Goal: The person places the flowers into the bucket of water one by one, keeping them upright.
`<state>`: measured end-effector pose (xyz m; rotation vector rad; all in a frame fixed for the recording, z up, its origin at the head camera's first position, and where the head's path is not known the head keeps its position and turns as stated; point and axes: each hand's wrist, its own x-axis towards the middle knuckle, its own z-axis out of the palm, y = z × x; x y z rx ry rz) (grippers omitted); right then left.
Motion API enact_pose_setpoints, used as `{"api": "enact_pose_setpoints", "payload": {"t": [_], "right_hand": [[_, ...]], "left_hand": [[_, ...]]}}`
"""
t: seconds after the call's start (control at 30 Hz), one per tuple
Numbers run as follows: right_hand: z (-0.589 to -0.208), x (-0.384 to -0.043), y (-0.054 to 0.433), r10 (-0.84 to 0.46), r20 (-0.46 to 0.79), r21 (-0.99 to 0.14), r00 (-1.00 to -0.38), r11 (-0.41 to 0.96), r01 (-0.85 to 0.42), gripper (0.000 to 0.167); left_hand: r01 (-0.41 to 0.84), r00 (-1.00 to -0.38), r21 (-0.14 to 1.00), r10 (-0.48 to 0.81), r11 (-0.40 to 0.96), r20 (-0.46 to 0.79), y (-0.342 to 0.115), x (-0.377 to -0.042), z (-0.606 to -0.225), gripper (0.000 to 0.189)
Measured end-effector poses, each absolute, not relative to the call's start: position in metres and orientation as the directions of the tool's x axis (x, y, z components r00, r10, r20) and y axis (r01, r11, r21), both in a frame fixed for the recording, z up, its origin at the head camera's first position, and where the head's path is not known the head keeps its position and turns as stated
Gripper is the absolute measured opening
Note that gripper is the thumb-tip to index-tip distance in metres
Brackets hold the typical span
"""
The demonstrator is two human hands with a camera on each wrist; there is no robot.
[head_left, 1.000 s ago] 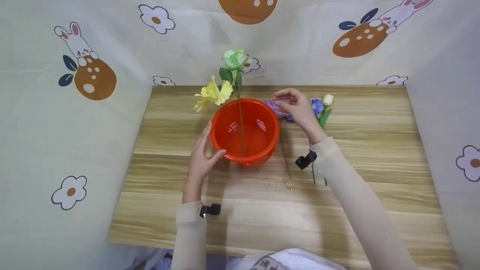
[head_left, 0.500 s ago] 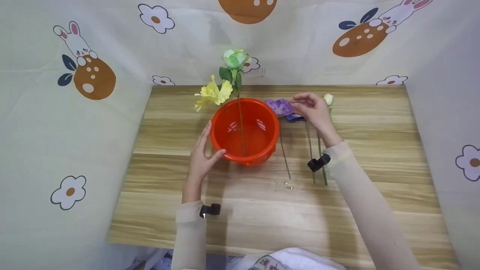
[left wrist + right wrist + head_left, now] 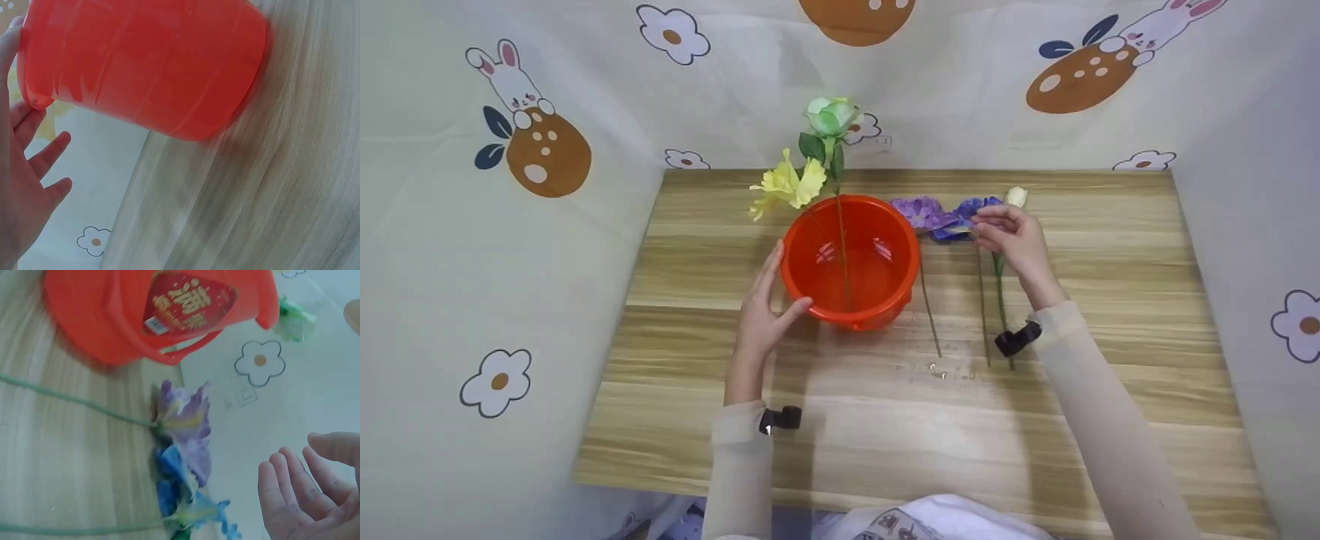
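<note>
A red plastic bucket [image 3: 889, 274] stands upright on the table, holding a yellow flower [image 3: 787, 184] and a pale green rose [image 3: 831, 118] that lean out over its back rim. My left hand [image 3: 761, 322] rests against the bucket's left side, with the thumb at the rim and straight, spread fingers. Loosely bent and holding nothing, my right hand [image 3: 1020, 244] hovers by a blue flower [image 3: 952, 229]. Left of that lies a purple flower [image 3: 921, 213], beside the bucket. A white tulip [image 3: 1015, 197] lies behind the right hand, partly covered by it.
Flower stems [image 3: 931, 315] stretch toward the front of the wooden table [image 3: 870, 442]. Small drops of water [image 3: 937, 371] dot the surface near the stem ends. A printed cloth [image 3: 960, 90] encloses the back and sides. The bucket's handle [image 3: 163, 357] hangs on its right side.
My right hand has moved right, from over the purple flower to beside the blue one, so both blossoms show more. The left hand and bucket stay in place.
</note>
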<state>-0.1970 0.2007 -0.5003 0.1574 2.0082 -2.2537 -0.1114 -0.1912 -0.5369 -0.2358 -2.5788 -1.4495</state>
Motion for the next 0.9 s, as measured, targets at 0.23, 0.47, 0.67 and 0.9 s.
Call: {"api": "enact_pose_setpoints", "payload": {"t": [0.23, 0.47, 0.67, 0.9], "right_hand": [[-0.519, -0.189, 0.215, -0.004, -0.196, -0.972, -0.981, -0.132, 0.195, 0.021], [-0.534, -0.182, 0.228, 0.01, -0.278, -0.956, -0.961, -0.101, 0.276, 0.033], [-0.539, -0.176, 0.237, 0.013, -0.349, -0.931, -0.937, -0.122, 0.345, 0.029], [-0.555, -0.169, 0.246, 0.026, -0.383, -0.916, -0.923, -0.135, 0.377, 0.031]], "left_hand": [[0.214, -0.974, 0.828, 0.047, 0.519, 0.222, -0.191, -0.111, -0.537, 0.088], [0.204, -0.976, 0.831, 0.046, 0.518, 0.212, -0.191, -0.111, -0.535, 0.09], [0.198, -0.978, 0.834, 0.047, 0.515, 0.203, -0.191, -0.111, -0.535, 0.089], [0.198, -0.977, 0.83, 0.041, 0.522, 0.208, -0.19, -0.111, -0.535, 0.09]]}}
